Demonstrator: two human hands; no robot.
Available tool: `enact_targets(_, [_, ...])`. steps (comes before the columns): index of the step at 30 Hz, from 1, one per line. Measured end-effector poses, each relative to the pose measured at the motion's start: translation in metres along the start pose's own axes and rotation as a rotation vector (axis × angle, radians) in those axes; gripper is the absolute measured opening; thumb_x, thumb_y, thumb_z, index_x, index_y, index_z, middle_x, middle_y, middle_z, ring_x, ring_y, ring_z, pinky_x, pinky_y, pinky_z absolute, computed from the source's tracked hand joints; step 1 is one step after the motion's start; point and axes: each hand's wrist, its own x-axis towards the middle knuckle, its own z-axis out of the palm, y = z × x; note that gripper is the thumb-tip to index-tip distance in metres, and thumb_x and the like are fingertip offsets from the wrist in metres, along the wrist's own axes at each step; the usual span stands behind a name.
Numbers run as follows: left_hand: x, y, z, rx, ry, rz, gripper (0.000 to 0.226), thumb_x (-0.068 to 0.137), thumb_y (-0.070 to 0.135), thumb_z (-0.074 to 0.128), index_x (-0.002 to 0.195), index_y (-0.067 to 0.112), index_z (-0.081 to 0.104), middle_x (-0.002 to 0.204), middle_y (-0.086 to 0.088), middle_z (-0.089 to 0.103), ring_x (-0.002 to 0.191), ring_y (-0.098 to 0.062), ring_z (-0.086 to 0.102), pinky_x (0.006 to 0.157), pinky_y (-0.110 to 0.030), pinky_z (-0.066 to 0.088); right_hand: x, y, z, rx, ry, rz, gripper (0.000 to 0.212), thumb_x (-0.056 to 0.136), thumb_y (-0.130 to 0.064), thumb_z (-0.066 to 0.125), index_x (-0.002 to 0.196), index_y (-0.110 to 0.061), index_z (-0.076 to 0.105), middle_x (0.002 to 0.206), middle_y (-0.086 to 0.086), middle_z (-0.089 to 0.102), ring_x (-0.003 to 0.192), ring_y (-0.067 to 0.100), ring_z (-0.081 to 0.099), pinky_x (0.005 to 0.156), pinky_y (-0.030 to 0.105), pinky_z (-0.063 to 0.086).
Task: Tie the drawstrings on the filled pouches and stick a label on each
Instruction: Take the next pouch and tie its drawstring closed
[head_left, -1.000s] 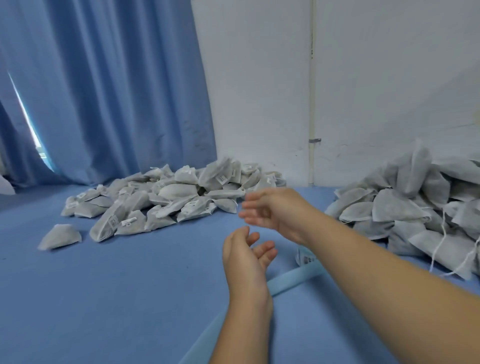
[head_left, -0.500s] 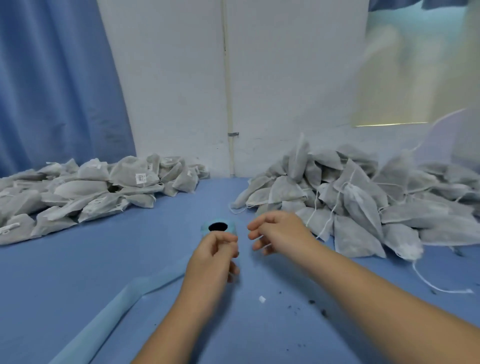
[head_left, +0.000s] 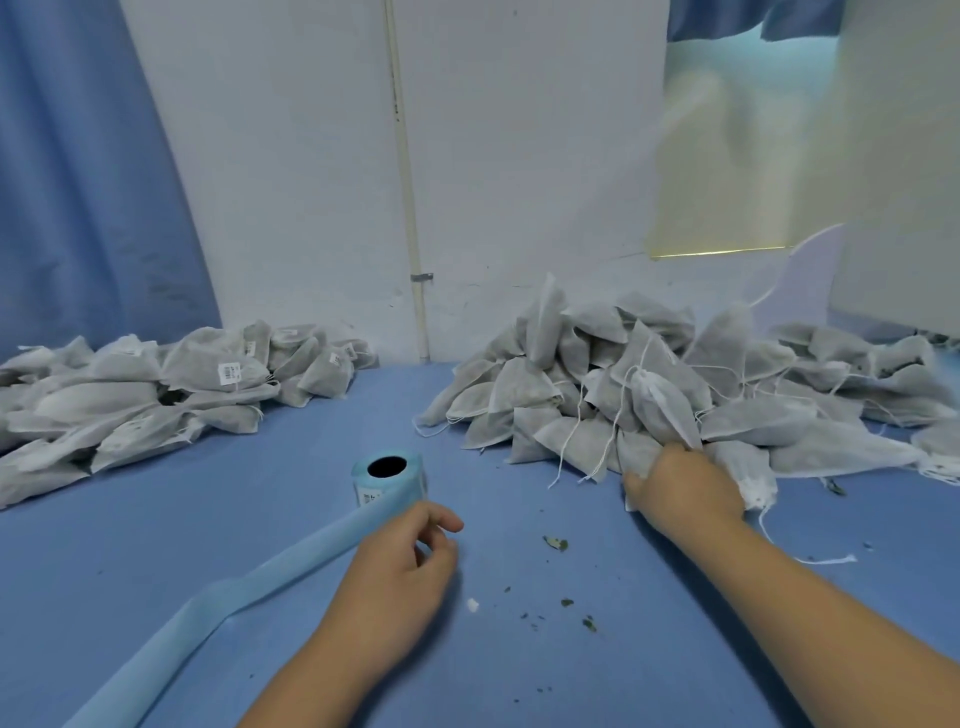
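My right hand (head_left: 685, 488) digs into the untied pile (head_left: 670, 405), grip hidden; loose strings (head_left: 831, 560) could snag and drag neighbours along. Left hand (head_left: 400, 566) hangs loosely curled, empty.

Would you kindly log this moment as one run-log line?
right hand: on pouch at unlabelled pile, grip unclear | left hand: loosely curled near label roll | labelled pile: left

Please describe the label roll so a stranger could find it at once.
On the blue table, between the left heap and right heap of grey pouches, the label roll stands beyond the left hand. It alone is pale blue, with a dark hole and a long trailing strip.
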Motion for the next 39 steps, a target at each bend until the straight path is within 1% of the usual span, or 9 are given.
enact_targets(6, [-0.004,0.004,-0.001,-0.008,-0.008,0.018,0.022,0.093,0.013,0.056,0.088,0.034,0.063,0.072,0.012,0.060,0.057,-0.007,0.052,0.055,-0.013,0.041,-0.030,-0.004,-0.021,0.314,-0.140,0.030,0.051,0.077,-0.041,0.061,0.115,-0.010,0.047,0.107,0.007,0.061,0.094,0.028,0.060,0.077,0.038,0.051])
enact_targets(11, [-0.010,0.011,0.001,-0.059,-0.001,0.008,0.022,0.092,0.014,0.059,0.087,0.034,0.066,0.073,0.011,0.063,0.062,-0.016,0.058,0.060,-0.020,0.044,-0.078,-0.007,-0.032,0.387,-0.193,-0.107,0.067,0.077,-0.046,0.063,0.134,-0.024,0.035,0.127,-0.002,0.054,0.108,0.023,0.056,0.088,0.040,0.048])
enact_targets(15, [-0.016,0.027,0.007,-0.228,-0.025,-0.077,0.010,0.088,0.039,0.066,0.097,0.038,0.068,0.085,0.016,0.071,0.078,-0.006,0.069,0.075,-0.026,0.054,-0.117,-0.026,-0.043,0.422,-0.133,-0.317,0.070,0.069,-0.060,0.066,0.126,-0.039,0.030,0.127,-0.015,0.049,0.106,0.015,0.058,0.084,0.035,0.048])
enact_targets(19, [-0.023,0.039,0.014,-0.398,-0.170,-0.082,0.044,0.078,0.062,0.067,0.110,0.032,0.066,0.100,0.016,0.073,0.089,0.001,0.069,0.074,-0.017,0.052,-0.149,-0.046,-0.047,0.490,-0.157,-0.507,0.061,0.061,-0.075,0.058,0.109,-0.053,0.027,0.111,-0.023,0.048,0.096,0.006,0.060,0.079,0.031,0.049])
enact_targets(25, [-0.022,0.041,0.009,-0.550,-0.130,-0.129,0.029,0.071,0.037,0.065,0.094,0.022,0.075,0.092,-0.001,0.077,0.086,-0.012,0.072,0.078,-0.028,0.052,-0.149,-0.043,-0.038,0.549,-0.122,-0.774,0.046,0.072,-0.072,0.048,0.106,-0.041,0.052,0.090,-0.022,0.050,0.084,-0.004,0.051,0.071,0.020,0.042])
enact_targets(28, [-0.020,0.035,0.001,-0.681,-0.265,-0.159,0.030,0.066,0.028,0.067,0.093,0.019,0.076,0.091,-0.010,0.074,0.083,-0.026,0.071,0.075,-0.035,0.054,-0.134,-0.034,-0.042,0.830,0.038,-0.654,0.022,0.083,-0.057,0.060,0.094,-0.037,0.061,0.082,-0.015,0.055,0.064,0.007,0.052,0.058,0.017,0.040])
enact_targets(32, [-0.021,0.030,0.000,-0.731,-0.499,-0.137,0.040,0.066,0.019,0.064,0.105,0.016,0.072,0.101,-0.019,0.071,0.090,-0.038,0.070,0.081,-0.042,0.055,-0.124,-0.030,-0.048,1.084,-0.329,-0.501,0.047,0.073,-0.053,0.064,0.118,-0.049,0.051,0.111,-0.029,0.059,0.052,0.019,0.052,0.054,0.025,0.049])
enact_targets(36, [-0.022,0.031,0.002,-0.651,-0.544,-0.065,0.047,0.069,0.002,0.053,0.108,0.018,0.072,0.110,-0.018,0.072,0.102,-0.033,0.070,0.089,-0.040,0.055,-0.123,-0.031,-0.040,1.021,-0.431,-0.557,0.011,0.089,-0.020,0.064,0.093,-0.028,0.071,0.074,-0.011,0.067,0.045,0.010,0.050,0.047,0.020,0.040])
enact_targets(39, [-0.023,0.031,-0.001,-0.600,-0.458,-0.069,0.051,0.064,-0.001,0.050,0.105,0.021,0.072,0.100,-0.008,0.073,0.086,-0.026,0.071,0.073,-0.032,0.055,-0.118,-0.030,-0.040,1.021,-0.375,-0.505,0.018,0.090,-0.014,0.064,0.075,-0.020,0.072,0.061,-0.006,0.065,0.044,0.007,0.047,0.048,0.021,0.039])
